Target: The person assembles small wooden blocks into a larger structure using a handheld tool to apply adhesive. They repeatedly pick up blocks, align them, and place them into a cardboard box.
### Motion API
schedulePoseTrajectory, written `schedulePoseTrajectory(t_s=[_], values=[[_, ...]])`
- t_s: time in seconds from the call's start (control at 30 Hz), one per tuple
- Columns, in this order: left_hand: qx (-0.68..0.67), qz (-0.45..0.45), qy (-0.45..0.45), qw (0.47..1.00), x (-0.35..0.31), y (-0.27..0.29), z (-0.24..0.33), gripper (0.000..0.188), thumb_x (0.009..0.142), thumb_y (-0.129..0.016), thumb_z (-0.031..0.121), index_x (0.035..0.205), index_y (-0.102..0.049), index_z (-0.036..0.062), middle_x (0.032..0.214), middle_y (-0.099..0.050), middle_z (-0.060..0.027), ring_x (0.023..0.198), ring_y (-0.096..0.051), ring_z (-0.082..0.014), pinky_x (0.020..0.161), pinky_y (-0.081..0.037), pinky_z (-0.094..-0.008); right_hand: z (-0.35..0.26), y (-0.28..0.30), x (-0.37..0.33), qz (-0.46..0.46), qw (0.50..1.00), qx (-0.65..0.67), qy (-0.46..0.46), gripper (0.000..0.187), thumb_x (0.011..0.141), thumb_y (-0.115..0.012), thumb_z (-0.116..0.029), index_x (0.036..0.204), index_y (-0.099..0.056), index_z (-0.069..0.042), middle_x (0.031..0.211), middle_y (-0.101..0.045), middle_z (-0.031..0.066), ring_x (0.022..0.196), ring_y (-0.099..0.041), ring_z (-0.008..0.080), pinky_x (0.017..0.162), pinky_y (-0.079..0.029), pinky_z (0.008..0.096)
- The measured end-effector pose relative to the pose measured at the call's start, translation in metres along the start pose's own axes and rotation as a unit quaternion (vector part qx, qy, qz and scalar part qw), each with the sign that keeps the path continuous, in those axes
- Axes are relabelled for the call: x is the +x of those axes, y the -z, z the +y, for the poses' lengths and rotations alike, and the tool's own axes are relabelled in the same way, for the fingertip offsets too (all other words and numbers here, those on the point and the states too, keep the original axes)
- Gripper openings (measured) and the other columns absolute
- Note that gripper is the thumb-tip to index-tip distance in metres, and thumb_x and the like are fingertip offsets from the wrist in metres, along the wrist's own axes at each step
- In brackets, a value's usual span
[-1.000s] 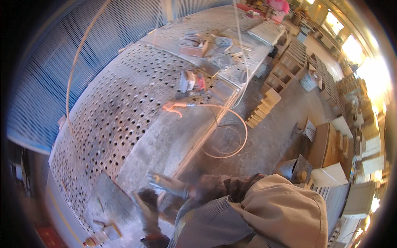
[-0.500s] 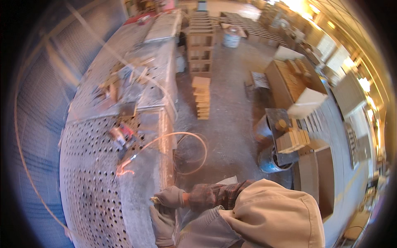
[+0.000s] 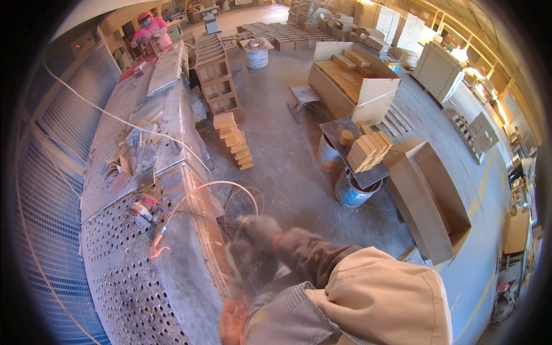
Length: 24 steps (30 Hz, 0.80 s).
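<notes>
My right hand (image 3: 260, 231), in a grey work glove and smeared by motion, is raised just off the table's right edge. A blurred grey work glove (image 3: 244, 260) hangs below it, gripped in its closed fingers. Beside the same edge, lower down, is my left hand (image 3: 232, 319), bare and empty, its fingers loosely extended. An air blow gun (image 3: 157, 244) with an orange hose (image 3: 221, 183) lies on the perforated metal table (image 3: 202, 299), ahead of my hands. Farther up the tabletop rests a power sander (image 3: 141, 213), partly red.
Wood pieces (image 3: 122, 175) and scraps lie farther along the table. Stacked wooden blocks (image 3: 233, 138) stand on the floor beyond. To the right are a blue bucket (image 3: 357, 190), more blocks (image 3: 370, 150) and an open cardboard box (image 3: 422, 201). A person in pink (image 3: 152, 31) works at the far end.
My left hand was gloved and is now bare. My right hand has moved up and right with the grey glove. The view has swung, bringing the person in pink into sight.
</notes>
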<state>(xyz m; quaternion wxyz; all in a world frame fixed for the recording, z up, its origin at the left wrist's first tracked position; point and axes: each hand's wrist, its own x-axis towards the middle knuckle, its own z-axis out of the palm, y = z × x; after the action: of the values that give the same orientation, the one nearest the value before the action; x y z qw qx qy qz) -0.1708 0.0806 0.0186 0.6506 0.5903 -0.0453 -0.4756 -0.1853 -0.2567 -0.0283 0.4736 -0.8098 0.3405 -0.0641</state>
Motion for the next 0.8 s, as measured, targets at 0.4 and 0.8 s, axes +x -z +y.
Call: schedulePoseTrajectory(t_s=[0.4,0.8], values=[[-0.107,0.233,-0.144,0.956,0.042,-0.016,-0.003,0.058,0.106,-0.053,0.048,0.140,-0.048,0.0020,0.129,-0.058,-0.0123,0.115,-0.060,-0.0242,0.096,-0.051,-0.0377,-0.075,-0.121,-0.093,-0.447,0.810,0.374,-0.071,0.059,0.099,-0.052,-0.066,0.098,-0.072,-0.010,0.074,-0.064,0.0026,0.072,-0.062,0.0174,0.069,-0.053,0.0382],[0.353,0.393,-0.268,0.805,0.071,0.018,0.001,0.023,0.090,-0.049,0.007,0.106,-0.058,-0.0067,0.092,-0.063,-0.0214,0.084,-0.062,-0.0348,0.080,-0.051,-0.0457,-0.071,-0.132,-0.060,-0.581,0.640,0.464,-0.196,0.050,0.099,-0.055,-0.061,0.101,-0.066,-0.012,0.077,-0.059,-0.0030,0.074,-0.058,0.0112,0.065,-0.057,0.0321]])
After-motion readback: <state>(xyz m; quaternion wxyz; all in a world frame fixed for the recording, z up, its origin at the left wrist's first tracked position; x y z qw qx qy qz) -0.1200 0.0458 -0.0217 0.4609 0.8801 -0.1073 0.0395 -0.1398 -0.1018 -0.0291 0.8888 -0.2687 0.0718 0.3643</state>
